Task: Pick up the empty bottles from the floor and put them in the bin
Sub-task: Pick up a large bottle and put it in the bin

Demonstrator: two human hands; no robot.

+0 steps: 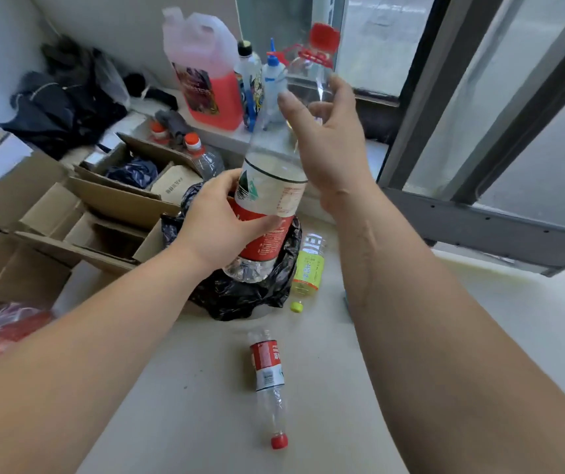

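I have the big clear plastic bottle with the red-and-white label and red cap (270,186) upright in the air, its ribbed base hanging just over the bin lined with a crinkled black plastic bag (240,295). It looks empty, so I judge it light and springy, thin walls that would dent under a hard squeeze. The glossy label band is the best place to hold: firmer than the bare shoulder and less slick.

My left hand (219,220) is wrapped round that label, fingers closed on it, thumb across the front. My right hand (325,138) sits at the bottle's upper shoulder with the fingers loosely spread; the thumb seems to touch the plastic, but I cannot tell whether it really grips.

On the smooth pale floor nearer me lies a smaller clear bottle with a red label and red cap (269,381), on its side, its thin body crumpled. Just beside the bin lies a yellow-labelled clear bottle (308,265), uncapped, with a small yellow cap (296,306) loose next to it. Both should be feather-light and easiest taken round the middle.

Left of the bin stand open brown cardboard boxes (69,213), stiff and matt. On the ledge behind is a translucent jug of pink liquid (205,70).
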